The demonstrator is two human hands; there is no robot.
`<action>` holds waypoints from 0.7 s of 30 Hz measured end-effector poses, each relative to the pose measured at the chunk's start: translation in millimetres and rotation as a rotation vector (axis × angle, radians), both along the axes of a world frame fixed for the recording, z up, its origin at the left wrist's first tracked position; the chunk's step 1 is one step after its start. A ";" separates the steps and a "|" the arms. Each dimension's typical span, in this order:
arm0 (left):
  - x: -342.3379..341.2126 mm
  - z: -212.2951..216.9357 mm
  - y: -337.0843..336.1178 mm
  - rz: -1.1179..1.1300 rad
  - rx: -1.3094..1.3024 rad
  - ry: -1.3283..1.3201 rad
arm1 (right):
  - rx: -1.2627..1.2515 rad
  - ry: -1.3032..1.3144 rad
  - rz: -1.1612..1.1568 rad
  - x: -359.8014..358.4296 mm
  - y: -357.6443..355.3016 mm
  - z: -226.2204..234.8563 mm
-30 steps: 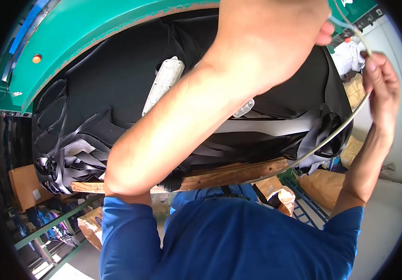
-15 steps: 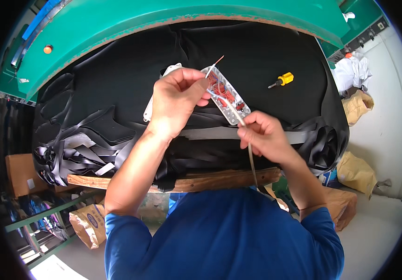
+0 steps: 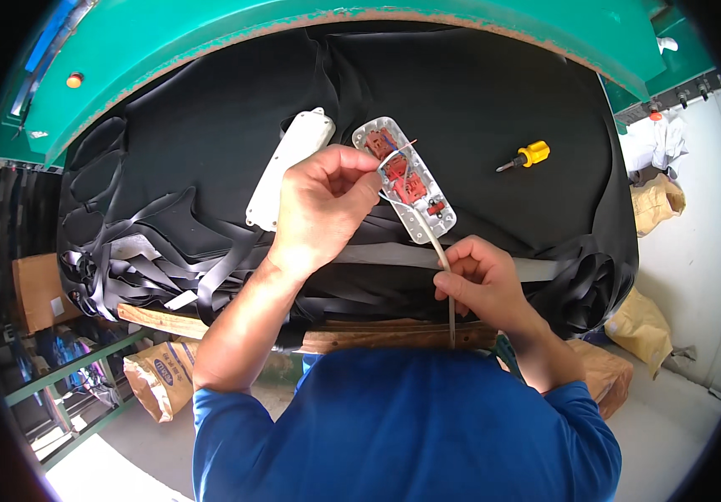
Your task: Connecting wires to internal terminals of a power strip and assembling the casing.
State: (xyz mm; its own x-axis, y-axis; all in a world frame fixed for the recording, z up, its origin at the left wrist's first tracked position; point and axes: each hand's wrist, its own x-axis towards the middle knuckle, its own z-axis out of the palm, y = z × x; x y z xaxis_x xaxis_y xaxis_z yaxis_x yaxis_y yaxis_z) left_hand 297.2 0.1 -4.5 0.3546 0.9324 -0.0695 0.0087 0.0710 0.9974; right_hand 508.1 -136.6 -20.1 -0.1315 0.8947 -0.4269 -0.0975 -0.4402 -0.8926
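Note:
My left hand [image 3: 331, 201] pinches thin insulated wires [image 3: 391, 156] that branch from the end of a pale electrical cable. One wire shows a bare copper tip. Around the cable [image 3: 433, 238], the fingers of my right hand [image 3: 486, 280] are closed, and its lower length runs down toward my body. Beneath the wires lies an opened power strip housing [image 3: 440, 186], white-grey, with red inner parts [image 3: 408, 186] showing. Its white back cover [image 3: 297, 142] rests to the left, partly behind my left hand. A screwdriver [image 3: 531, 156] with a yellow handle lies off to the right.
Black sheet material [image 3: 226, 109] covers the work surface, with loose black strips [image 3: 151, 268] heaped along the near left. A wooden board [image 3: 352, 336] edges the front. The green machine frame [image 3: 335, 8] arches across the back. Paper sacks [image 3: 159, 381] stand on the floor.
My left hand has lowered the wire ends over the housing, and they now point more to the right. The right hand stays on the cable. More of the white cover shows, as the view has shifted.

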 end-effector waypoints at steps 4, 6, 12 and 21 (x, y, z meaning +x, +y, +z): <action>2.1 1.6 -1.8 0.010 -0.056 0.033 | 0.003 0.084 0.000 6.4 4.0 -5.9; -2.7 3.8 -1.2 -0.001 -0.044 0.013 | -0.005 0.054 0.032 8.3 9.8 -0.1; -13.1 4.8 -4.5 0.012 0.000 -0.051 | 0.714 -0.579 -0.163 6.8 37.9 -3.9; -21.2 2.1 -3.2 0.020 -0.153 -0.032 | 0.758 -0.728 -0.005 5.8 54.3 11.7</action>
